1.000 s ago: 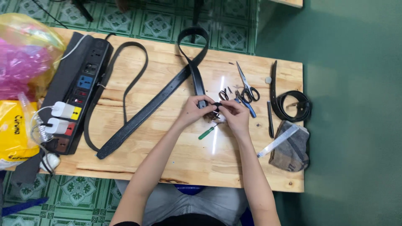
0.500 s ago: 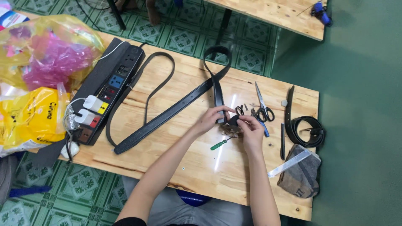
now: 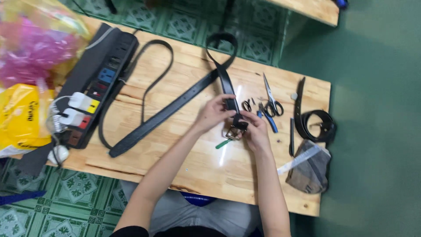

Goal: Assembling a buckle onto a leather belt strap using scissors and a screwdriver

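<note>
Far left: yellow plastic bag (image 3: 19,118) and pink-filled bag (image 3: 33,52) heaped at the table's end, apparently parked clear of the working area. Beside them, black power strip (image 3: 98,83) laid lengthwise along the edge with white plugs (image 3: 79,109) seated in it, cables trailing off the side; likely kept there so leads stay out from under the hands.

Centre-left: long black belt (image 3: 175,103) stretched diagonally over the wooden table (image 3: 210,175), looping past the far edge and returning toward the middle. Free length laid flat, so only the buckle end needs handling.

Centre: left hand (image 3: 212,115) closed on the strap just above the metal buckle (image 3: 232,131), fingers curled and pinching it, apparently to steady the strap. Right hand (image 3: 255,131) pinching the buckle end from the other side, fingertips pressed together on it; exact contact partly hidden. Buckle held barely off the table, just above a green-handled tool (image 3: 223,144) lying within reach.

Right of the hands: scissors (image 3: 272,98), blue-handled tool (image 3: 267,120) and small dark fittings (image 3: 247,104) grouped close by, evidently for quick pickup. Further right: a second black belt (image 3: 318,123) coiled near the edge, a grey pouch (image 3: 311,169) with a clear ruler (image 3: 300,160) across it, set aside.
</note>
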